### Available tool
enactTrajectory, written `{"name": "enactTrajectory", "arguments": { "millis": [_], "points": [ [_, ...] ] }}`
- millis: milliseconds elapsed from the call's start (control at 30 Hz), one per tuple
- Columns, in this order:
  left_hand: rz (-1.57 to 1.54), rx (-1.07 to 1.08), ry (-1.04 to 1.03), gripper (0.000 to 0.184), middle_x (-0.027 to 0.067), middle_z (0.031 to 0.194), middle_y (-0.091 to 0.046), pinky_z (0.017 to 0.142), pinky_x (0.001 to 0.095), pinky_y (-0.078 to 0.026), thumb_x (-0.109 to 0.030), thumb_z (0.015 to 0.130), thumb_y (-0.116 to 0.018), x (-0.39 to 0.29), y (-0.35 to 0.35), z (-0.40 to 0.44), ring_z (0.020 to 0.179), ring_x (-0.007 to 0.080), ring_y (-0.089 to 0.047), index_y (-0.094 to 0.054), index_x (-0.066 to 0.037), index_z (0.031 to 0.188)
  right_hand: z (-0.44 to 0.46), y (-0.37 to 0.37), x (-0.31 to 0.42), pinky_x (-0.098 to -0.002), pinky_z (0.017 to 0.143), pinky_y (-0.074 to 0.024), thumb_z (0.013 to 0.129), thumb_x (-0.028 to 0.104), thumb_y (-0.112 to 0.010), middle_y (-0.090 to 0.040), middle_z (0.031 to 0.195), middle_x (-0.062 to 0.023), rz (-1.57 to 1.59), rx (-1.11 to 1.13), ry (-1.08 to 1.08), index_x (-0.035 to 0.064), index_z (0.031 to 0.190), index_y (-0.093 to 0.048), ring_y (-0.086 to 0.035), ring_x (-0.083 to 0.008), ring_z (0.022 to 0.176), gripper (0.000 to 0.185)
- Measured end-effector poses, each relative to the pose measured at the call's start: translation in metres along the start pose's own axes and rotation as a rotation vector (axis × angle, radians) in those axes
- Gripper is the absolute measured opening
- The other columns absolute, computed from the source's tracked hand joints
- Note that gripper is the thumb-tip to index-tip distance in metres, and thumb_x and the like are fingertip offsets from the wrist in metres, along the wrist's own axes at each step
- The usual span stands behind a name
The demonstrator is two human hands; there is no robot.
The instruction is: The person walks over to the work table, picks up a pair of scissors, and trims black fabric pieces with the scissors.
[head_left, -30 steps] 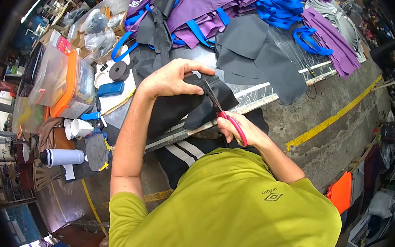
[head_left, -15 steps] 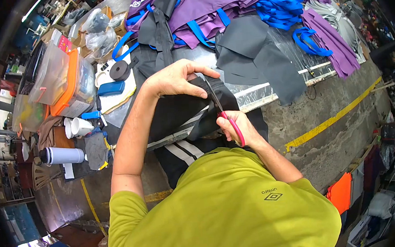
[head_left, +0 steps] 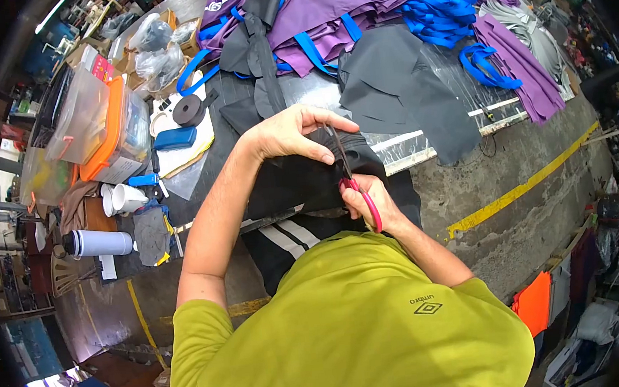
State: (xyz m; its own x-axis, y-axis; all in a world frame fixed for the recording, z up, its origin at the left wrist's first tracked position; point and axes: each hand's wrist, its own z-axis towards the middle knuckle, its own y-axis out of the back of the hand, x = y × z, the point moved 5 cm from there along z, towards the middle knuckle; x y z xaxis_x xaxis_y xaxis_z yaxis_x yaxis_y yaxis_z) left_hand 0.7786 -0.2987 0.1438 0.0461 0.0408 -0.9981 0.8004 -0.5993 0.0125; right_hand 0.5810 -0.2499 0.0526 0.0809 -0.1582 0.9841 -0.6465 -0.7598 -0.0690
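My right hand (head_left: 370, 202) is closed round the pink handles of a pair of scissors (head_left: 376, 217). Their blades point away from me and lie over black fabric (head_left: 361, 153) at the table's near edge. Across the fabric, my left hand (head_left: 292, 134) grips it, with thumb and index finger bent to either side of the blade tips. The left hand's other fingers are hidden. Black fabric also hangs over the edge towards my lap.
Black cut pieces (head_left: 388, 78) lie beyond my hands. Purple fabric (head_left: 325, 21) and blue straps (head_left: 440, 5) are piled at the back. To the left are a clear box with an orange rim (head_left: 104, 129), a black tape roll (head_left: 188, 110), white cups (head_left: 129, 198) and a bottle (head_left: 99, 243).
My left hand has shifted right and slightly nearer to me with the fabric. The scissors have turned a little more upright, their tips now between my left thumb and index finger.
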Motion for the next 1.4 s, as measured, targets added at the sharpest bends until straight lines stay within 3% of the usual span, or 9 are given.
{"name": "enactTrajectory", "arguments": {
  "millis": [200, 367, 467, 633, 733, 1000, 1200, 1333, 1400],
  "points": [
    [0.058, 0.020, 0.036, 0.069, 0.0085, 0.140, -0.067, 0.119, 0.0341, -0.039, -0.006, 0.077, -0.091, 0.011, -0.005, 0.003, 0.133, 0.0174, -0.057, -0.065, -0.001, 0.140, 0.002, 0.001, 0.006, -0.0242, 0.058, -0.0424, 0.095, 0.053, -0.074, -0.057, 0.075, 0.0030, 0.127, -0.017, 0.214, 0.0081, 0.093, -0.058, -0.052, -0.0045, 0.067, 0.048],
    [0.001, 0.030, 0.055, 0.070, 0.0082, 0.139, -0.066, 0.116, 0.0344, -0.043, -0.003, 0.079, -0.090, -0.002, -0.002, -0.013, 0.133, 0.0170, -0.058, -0.062, 0.001, 0.143, 0.000, 0.034, 0.036, -0.0241, 0.067, -0.0446, 0.091, 0.013, -0.082, -0.059, 0.090, 0.0012, 0.202, -0.272, 0.409, 0.0083, 0.098, -0.054, -0.054, -0.0057, 0.077, 0.029],
    [0.123, 0.056, -0.063, 0.062, 0.0107, 0.134, -0.068, 0.107, 0.0322, -0.049, 0.000, 0.081, -0.088, -0.033, -0.012, -0.024, 0.122, 0.0162, -0.063, -0.065, 0.002, 0.139, 0.021, 0.069, 0.036, -0.0276, 0.079, -0.0487, 0.094, 0.012, -0.080, -0.068, 0.099, -0.0050, 0.205, -0.323, 0.228, 0.0067, 0.103, -0.052, -0.060, -0.0102, 0.087, 0.030],
    [0.169, 0.133, -0.184, 0.054, 0.0126, 0.125, -0.071, 0.098, 0.0314, -0.052, 0.002, 0.081, -0.086, -0.062, -0.027, -0.023, 0.117, 0.0188, -0.066, -0.070, 0.001, 0.132, 0.056, 0.046, -0.017, -0.0326, 0.091, -0.0531, 0.092, 0.047, -0.078, -0.071, 0.113, -0.0058, 0.703, 0.132, 0.022, 0.0057, 0.142, -0.056, -0.068, -0.0175, 0.102, 0.068],
    [0.267, 0.078, -0.188, 0.054, 0.0131, 0.125, -0.072, 0.100, 0.0324, -0.051, 0.000, 0.080, -0.086, -0.060, -0.017, -0.029, 0.116, 0.0200, -0.067, -0.071, 0.000, 0.132, 0.049, 0.023, 0.012, -0.0371, 0.103, -0.0491, 0.086, 0.029, -0.078, -0.068, 0.122, -0.0116, 0.779, 0.395, 0.125, -0.0010, 0.135, -0.055, -0.065, -0.0240, 0.114, 0.062],
    [0.122, -0.225, -0.056, 0.074, 0.0057, 0.113, -0.073, 0.102, 0.0299, -0.049, 0.003, 0.081, -0.085, -0.035, 0.001, -0.066, 0.109, 0.0134, -0.066, -0.059, -0.005, 0.149, 0.113, 0.172, 0.062, -0.0278, 0.075, -0.0392, 0.078, 0.011, -0.077, -0.048, 0.090, 0.0037, 0.213, -0.264, 0.512, 0.0115, 0.099, -0.053, -0.048, -0.0091, 0.083, 0.032],
    [0.179, -0.277, -0.055, 0.064, 0.0002, 0.095, -0.069, 0.085, 0.0250, -0.051, 0.002, 0.083, -0.084, -0.017, -0.025, -0.064, 0.090, 0.0063, -0.062, -0.064, -0.006, 0.143, 0.200, 0.356, 0.053, -0.0357, 0.074, -0.0538, 0.079, 0.033, -0.089, -0.067, 0.084, -0.0041, -0.600, -0.825, 0.428, 0.0080, 0.108, -0.061, -0.067, -0.0191, 0.081, 0.048],
    [0.251, -0.368, -0.075, 0.051, 0.0022, 0.095, -0.072, 0.083, 0.0250, -0.053, 0.000, 0.084, -0.084, -0.013, -0.029, -0.053, 0.089, 0.0069, -0.065, -0.070, -0.003, 0.133, 0.176, 0.343, 0.078, -0.0457, 0.081, -0.0555, 0.072, 0.050, -0.093, -0.077, 0.106, -0.0174, -0.904, -1.256, 0.043, 0.0079, 0.114, -0.065, -0.074, -0.0350, 0.098, 0.065],
    [0.261, -0.448, -0.081, 0.048, 0.0025, 0.095, -0.073, 0.083, 0.0247, -0.053, 0.000, 0.085, -0.083, -0.007, -0.024, -0.049, 0.090, 0.0071, -0.066, -0.070, -0.003, 0.131, 0.165, 0.302, 0.090, -0.0397, 0.080, -0.0554, 0.081, 0.052, -0.086, -0.077, 0.100, -0.0120, -0.704, -1.077, 0.202, 0.0101, 0.111, -0.066, -0.074, -0.0265, 0.094, 0.056]
  ]
}}
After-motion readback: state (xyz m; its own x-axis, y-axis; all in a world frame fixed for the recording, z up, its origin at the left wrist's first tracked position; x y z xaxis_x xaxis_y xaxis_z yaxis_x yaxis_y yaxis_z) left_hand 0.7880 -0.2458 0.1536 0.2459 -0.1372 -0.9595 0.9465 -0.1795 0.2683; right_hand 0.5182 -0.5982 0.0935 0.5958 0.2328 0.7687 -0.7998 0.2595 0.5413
